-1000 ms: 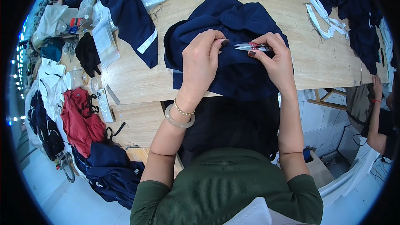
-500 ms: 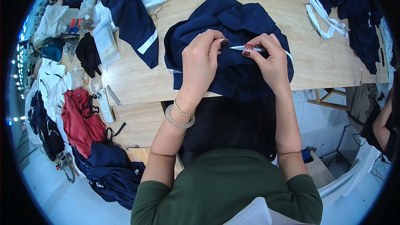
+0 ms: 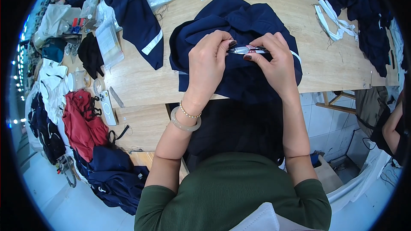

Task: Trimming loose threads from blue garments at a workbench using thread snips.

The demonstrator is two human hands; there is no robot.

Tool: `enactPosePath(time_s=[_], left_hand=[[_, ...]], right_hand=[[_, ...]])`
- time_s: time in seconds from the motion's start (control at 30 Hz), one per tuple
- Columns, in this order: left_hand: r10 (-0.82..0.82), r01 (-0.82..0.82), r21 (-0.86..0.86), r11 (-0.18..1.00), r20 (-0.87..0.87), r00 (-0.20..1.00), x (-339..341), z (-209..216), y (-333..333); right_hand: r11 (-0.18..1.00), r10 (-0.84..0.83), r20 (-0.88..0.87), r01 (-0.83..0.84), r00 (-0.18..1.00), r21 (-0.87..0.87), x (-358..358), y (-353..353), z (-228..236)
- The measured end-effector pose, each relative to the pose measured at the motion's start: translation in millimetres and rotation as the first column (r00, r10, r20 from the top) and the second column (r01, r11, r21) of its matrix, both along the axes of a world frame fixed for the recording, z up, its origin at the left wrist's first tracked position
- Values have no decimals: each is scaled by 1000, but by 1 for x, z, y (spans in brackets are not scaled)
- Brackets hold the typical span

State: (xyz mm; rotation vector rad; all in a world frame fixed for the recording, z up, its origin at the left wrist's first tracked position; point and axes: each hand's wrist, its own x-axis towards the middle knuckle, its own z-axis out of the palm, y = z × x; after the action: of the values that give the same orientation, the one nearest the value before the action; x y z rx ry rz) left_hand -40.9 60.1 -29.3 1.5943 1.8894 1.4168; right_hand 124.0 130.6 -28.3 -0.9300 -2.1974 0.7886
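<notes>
A bunched navy garment (image 3: pixel 252 21) lies in front of me on the table, with a white strip showing at its right side. My right hand (image 3: pixel 277 64) is closed around a small pair of thread snips (image 3: pixel 245 50), whose metal blades point left. The blade tips are close beside the fingertips of my left hand (image 3: pixel 207 57). That hand is closed in a pinch over the garment; whether it grips cloth or a thread between thumb and finger is too small to tell.
On the wooden table (image 3: pixel 141 83) another navy piece with a white band (image 3: pixel 141 25) lies at left. White strips (image 3: pixel 336 21) and dark cloth (image 3: pixel 372 30) are at right. A phone (image 3: pixel 108 108) and a red bag (image 3: pixel 84 122) sit at left. Another person's arm (image 3: pixel 393 128) shows at far right.
The thread snips have moved left, up to my left fingertips, and their blades look wider in view. My left hand has barely shifted, and the garment stays in place.
</notes>
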Motion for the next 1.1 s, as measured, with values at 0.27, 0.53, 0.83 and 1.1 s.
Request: enactPosePath(time_s=[0.27,0.53,0.83,1.1], left_hand=[[24,-14,-89,996,108,994,-1,8,0],[95,-64,-111,992,304,948,-3,3,3],[136,-177,27,984,525,840,-15,0,8],[130,-130,73,989,9,991,-25,20,-1]], right_hand=[[993,-103,-21,101,994,-61,12,4,2],[987,-100,-63,92,993,-130,9,2,-3],[964,-148,-140,112,979,-241,8,2,-8],[895,-292,-275,160,916,-416,22,5,-19]])
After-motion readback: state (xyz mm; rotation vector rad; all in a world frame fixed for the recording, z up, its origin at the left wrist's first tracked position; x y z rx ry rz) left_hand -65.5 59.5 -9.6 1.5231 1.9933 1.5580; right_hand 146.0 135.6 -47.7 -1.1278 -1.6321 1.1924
